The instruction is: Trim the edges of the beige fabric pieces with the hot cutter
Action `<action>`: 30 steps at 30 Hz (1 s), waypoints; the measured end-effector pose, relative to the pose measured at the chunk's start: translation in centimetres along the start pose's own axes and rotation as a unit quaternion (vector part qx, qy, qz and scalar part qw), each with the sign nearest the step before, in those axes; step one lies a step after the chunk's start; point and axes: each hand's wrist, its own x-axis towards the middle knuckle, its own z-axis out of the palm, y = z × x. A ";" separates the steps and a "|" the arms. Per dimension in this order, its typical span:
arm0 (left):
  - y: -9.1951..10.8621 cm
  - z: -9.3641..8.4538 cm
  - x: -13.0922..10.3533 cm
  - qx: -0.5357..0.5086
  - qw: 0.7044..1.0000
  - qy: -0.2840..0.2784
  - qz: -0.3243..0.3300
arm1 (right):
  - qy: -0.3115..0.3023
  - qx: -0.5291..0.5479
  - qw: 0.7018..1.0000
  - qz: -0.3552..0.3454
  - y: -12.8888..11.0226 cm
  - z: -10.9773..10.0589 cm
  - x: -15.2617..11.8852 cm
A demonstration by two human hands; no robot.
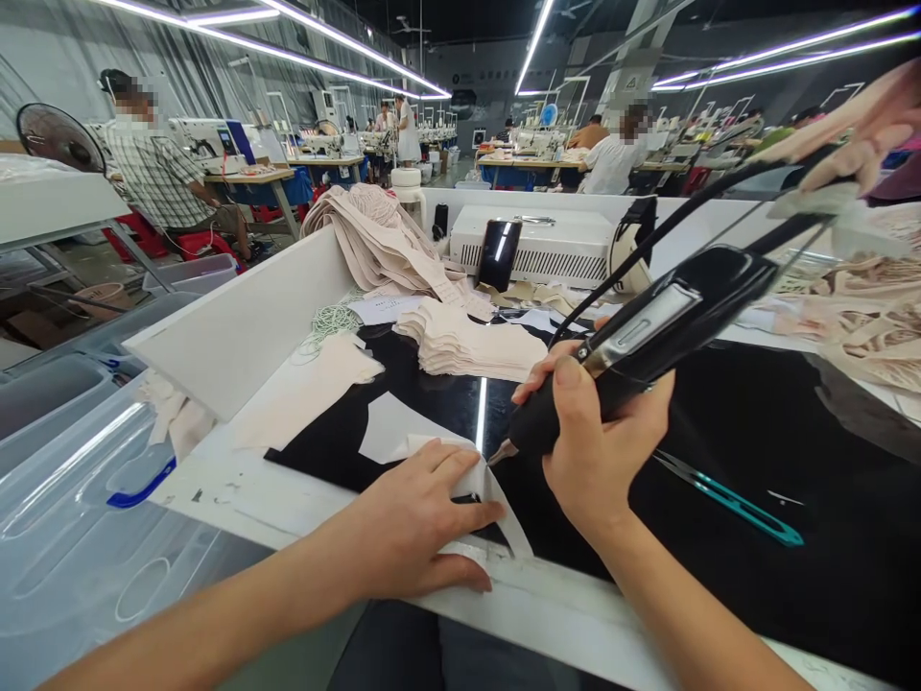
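Observation:
My right hand (pixel 601 441) is wrapped round a black handheld tool (pixel 648 336) with a cable, its metal tip pointing down and left. That tip touches or nearly touches the edge of a white curved piece (pixel 395 429) on the glossy black surface (pixel 726 403). Over the piece's near part lies my left hand (pixel 432 523), fingers spread and pressing down, with a folded edge beside the fingertips. Part of the piece is hidden beneath that hand. Behind it sits a stack of cream fabric pieces (pixel 471 343). Teal thread snips (pixel 748 507) lie to the right of my right hand.
A single cream piece (pixel 317 389) and green thread (pixel 335 324) lie left. At the back are piled fabric strips (pixel 389 240), a phone (pixel 499 251) and a white machine (pixel 551 238). Another person's hand (pixel 863 125) is at upper right. Clear bins (pixel 64 518) stand left.

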 end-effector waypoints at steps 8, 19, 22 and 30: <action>-0.1 0.1 -0.1 -0.001 1.000 0.006 0.003 | -0.001 0.036 0.999 -0.012 0.8 0.3 0.5; -1.9 -1.7 -0.1 -0.055 0.998 0.017 -0.016 | 0.005 0.015 1.000 -0.010 1.5 0.5 1.2; -3.3 -2.6 -0.6 -0.042 0.998 0.001 -0.036 | 0.005 0.009 1.000 0.000 1.8 0.3 2.3; -1.2 -2.7 -0.5 0.030 0.988 -0.023 -0.149 | 0.029 0.030 0.999 0.010 -1.6 -0.6 2.9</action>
